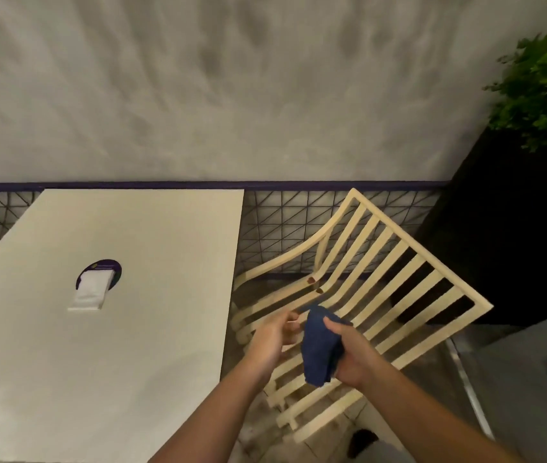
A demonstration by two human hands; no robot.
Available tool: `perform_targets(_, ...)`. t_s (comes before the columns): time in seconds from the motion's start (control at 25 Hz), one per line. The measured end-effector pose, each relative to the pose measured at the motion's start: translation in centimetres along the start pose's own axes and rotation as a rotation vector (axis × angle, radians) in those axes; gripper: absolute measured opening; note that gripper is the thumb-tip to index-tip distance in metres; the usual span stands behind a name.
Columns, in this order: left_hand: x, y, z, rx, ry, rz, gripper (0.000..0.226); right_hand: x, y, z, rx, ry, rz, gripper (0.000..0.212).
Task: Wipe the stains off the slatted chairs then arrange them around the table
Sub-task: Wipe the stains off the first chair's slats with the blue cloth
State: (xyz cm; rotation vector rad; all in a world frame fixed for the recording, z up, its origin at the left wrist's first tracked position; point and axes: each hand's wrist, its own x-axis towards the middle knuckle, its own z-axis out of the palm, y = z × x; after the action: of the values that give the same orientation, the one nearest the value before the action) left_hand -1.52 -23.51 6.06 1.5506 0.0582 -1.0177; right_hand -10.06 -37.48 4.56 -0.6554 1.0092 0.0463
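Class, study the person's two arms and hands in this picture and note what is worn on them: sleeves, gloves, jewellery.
Nothing worn shows. The left hand and right hand are bare, without gloves, and no ring can be made out. The left forearm and right forearm are bare down to the picture's lower edge: no sleeve, watch or bracelet.

A cream slatted chair (pixel 382 279) with two brown stains (pixel 315 284), a dark blue cloth (pixel 319 345), a white worktop (pixel 115 295), grey mottled wall (pixel 232 95), green plant (pixel 546 95).
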Motion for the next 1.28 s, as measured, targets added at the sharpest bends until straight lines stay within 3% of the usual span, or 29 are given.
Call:
perform_targets(0.12, 4.4, -2.0, -0.1, 0.026, 0.162, -0.123, 0.027, 5.0, -2.3, -2.8, -0.083, 0.047, -0.018, 0.026)
perform_targets(0.24, 9.3, -6.5, 0.0, -0.008, 0.245, -0.276, 0.023, 11.2, -3.8, -5.2, -0.216, 0.049, -0.009, 0.029)
perform_targets(0.36, 15.4, -12.8, 0.2, -0.076, 0.36, -0.423, 0.021, 19.8, -4.1, -8.1, -0.461, 0.078, -0.023, 0.017)
perform_targets(0.44, 19.8, -17.9, 0.1, -0.052, 0.523, -0.495, 0.026, 25.4, -2.7, -9.6, -0.557, -0.062, 0.034, 0.022)
perform_targets(0.56, 26.0, -26.1, -1.0, 0.05, 0.677, -0.555, 0.034, 33.3, 0.3, -11.6, -0.655, -0.05, 0.033, 0.034)
perform_targets(0.68, 31.9, -32.0, -3.4, -0.009, 0.863, -0.564, 0.047, 38.1, 4.0, -10.5, -0.884, -0.096, -0.171, 0.018)
perform_targets(0.88, 40.4, -34.0, -5.7, -0.277, 1.101, -0.484, 0.064, 44.4, 9.3, -8.0, -0.935, -0.273, -0.371, 0.039)
perform_targets(1.0, 41.8, -34.8, -5.3, -0.072, 1.124, -0.568, 0.062, 47.1, 12.7, -5.0, -0.926, -0.328, -0.442, 0.037)
perform_targets(1.08, 41.7, -35.0, -5.3, 0.208, 0.996, -0.601, 0.049, 48.0, 14.7, -3.2, -0.951, -0.328, -0.46, 0.022)
perform_targets(1.28, 42.6, -35.3, -5.2, 0.339, 1.072, -0.594, 0.049, 50.7, 15.7, -1.0, -1.417, -0.257, -0.94, 0.037)
